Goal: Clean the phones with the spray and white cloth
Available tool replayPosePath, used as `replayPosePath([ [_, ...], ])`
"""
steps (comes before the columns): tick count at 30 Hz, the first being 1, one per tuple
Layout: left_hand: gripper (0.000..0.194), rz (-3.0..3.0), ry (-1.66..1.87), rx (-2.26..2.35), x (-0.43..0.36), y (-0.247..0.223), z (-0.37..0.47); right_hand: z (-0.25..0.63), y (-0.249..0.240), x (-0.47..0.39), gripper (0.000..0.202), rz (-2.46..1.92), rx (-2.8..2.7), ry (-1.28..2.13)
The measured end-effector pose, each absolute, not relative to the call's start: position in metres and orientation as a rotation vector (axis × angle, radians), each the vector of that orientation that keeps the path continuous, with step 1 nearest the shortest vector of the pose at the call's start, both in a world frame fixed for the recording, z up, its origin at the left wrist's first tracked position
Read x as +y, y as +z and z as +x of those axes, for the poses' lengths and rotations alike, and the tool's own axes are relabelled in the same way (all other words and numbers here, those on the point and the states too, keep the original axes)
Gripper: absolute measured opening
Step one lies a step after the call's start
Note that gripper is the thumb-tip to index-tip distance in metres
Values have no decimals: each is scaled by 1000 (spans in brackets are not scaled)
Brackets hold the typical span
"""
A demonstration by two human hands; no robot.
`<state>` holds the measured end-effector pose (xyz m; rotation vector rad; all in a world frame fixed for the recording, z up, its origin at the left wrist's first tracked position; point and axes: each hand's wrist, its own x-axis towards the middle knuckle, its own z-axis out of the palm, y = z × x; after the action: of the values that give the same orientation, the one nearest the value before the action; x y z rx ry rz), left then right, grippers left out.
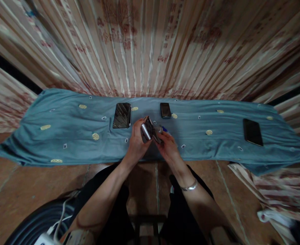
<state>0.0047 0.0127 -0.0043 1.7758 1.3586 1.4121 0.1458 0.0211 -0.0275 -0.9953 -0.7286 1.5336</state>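
Observation:
My left hand (136, 139) is closed around a small, dark, phone-like device (147, 128) with a shiny silver edge, held tilted above the middle of the cloth-covered surface. Its exact kind is not clear. Close against its right side, my right hand (167, 144) pinches a crumpled grey cloth (158, 134). A small blue thing (164, 129) shows just behind the right fingers; I cannot tell whether it is held. Beyond my hands lie a black, glossy tablet-like device (121, 115) to the left and a smaller dark device (165, 110) to the right.
A blue-green patterned cloth (75, 127) covers the long, narrow surface. Another dark flat device (253, 132) lies far right. Pleated curtains (144, 51) hang behind. On the floor at lower left are a black coil (34, 217) and a white power strip (44, 239).

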Motion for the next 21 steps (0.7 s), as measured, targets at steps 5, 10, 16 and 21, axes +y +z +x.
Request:
replayPosePath([
  [5,73,1741,1434,1358,16,-5,2,143,-23,15,16,-980,-685,1569],
  [10,76,1699,1432,1352,15,-2,1,141,-14,9,20,-987,-712,1532],
  [16,75,1569,1457,1402,14,3,1,141,-19,10,19,-981,-663,1544],
  [21,73,1618,1413,1378,11,1,6,142,-34,18,10,-961,-526,1602],
])
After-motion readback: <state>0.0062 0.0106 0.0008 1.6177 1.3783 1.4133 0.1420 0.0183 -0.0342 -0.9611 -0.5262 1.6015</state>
